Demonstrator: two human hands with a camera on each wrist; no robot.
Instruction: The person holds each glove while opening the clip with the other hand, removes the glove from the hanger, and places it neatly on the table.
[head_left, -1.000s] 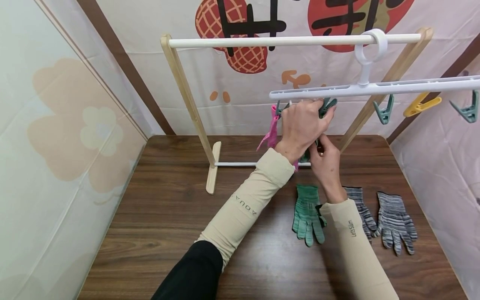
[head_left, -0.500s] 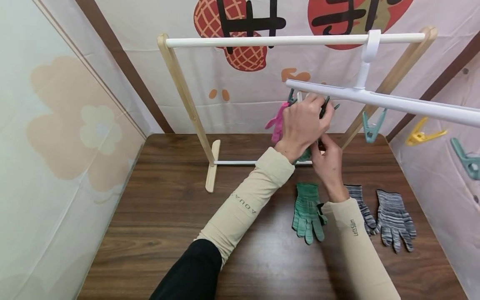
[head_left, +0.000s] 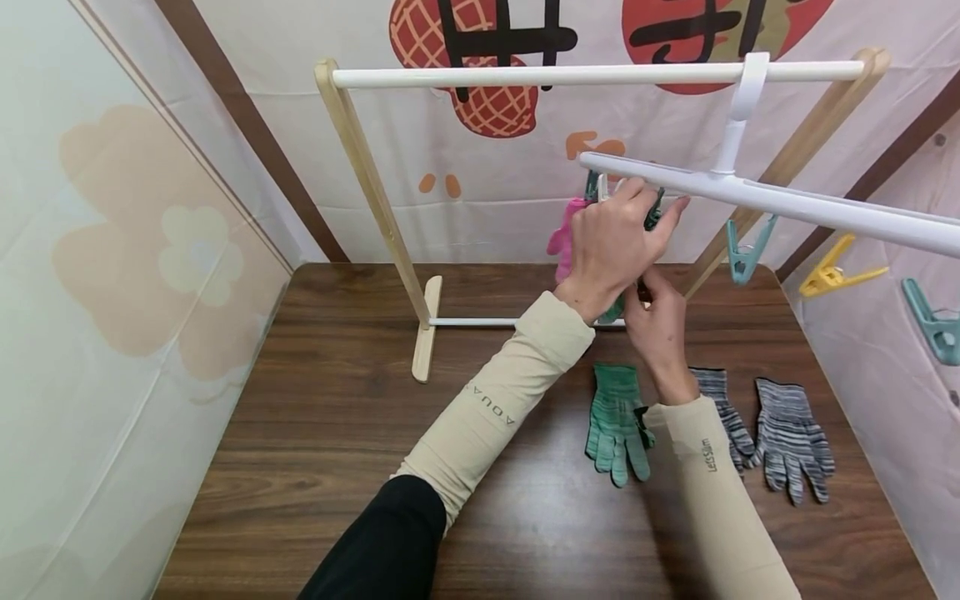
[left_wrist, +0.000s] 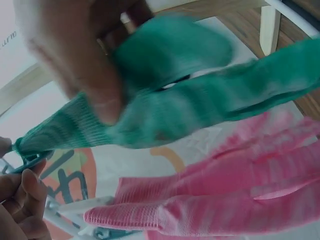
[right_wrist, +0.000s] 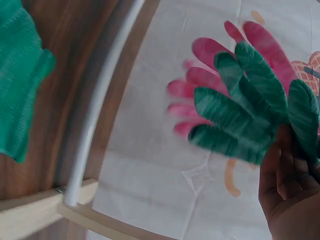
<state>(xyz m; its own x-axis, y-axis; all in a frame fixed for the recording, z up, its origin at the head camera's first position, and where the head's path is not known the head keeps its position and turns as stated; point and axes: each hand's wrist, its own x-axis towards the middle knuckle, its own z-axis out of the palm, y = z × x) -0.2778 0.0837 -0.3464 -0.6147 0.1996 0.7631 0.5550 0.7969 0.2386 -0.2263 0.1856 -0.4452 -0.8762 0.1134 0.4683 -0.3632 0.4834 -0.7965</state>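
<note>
A white clip hanger (head_left: 810, 204) hangs by its hook from the rack's top bar. Under its left arm my left hand (head_left: 615, 242) pinches a teal clip (left_wrist: 35, 161), which sits at the cuff of a green glove (left_wrist: 165, 122). Just below, my right hand (head_left: 660, 325) grips that glove near the cuff, its fingers dangling in the right wrist view. Pink gloves (left_wrist: 225, 195) hang beside it from the hanger's left end. In the head view my left hand hides most of the held glove and clip.
The rack has a white top bar (head_left: 525, 77) and wooden legs (head_left: 375, 192). Another green glove (head_left: 617, 425) lies on the table (head_left: 322, 467), with grey striped gloves (head_left: 792, 437) to its right. A yellow clip (head_left: 836, 271) and teal clips (head_left: 744, 254) dangle from the hanger's right arm.
The hanger has turned on the bar, its right arm swinging nearer and lower. The pink gloves have shifted slightly right. Both hands stay almost in place.
</note>
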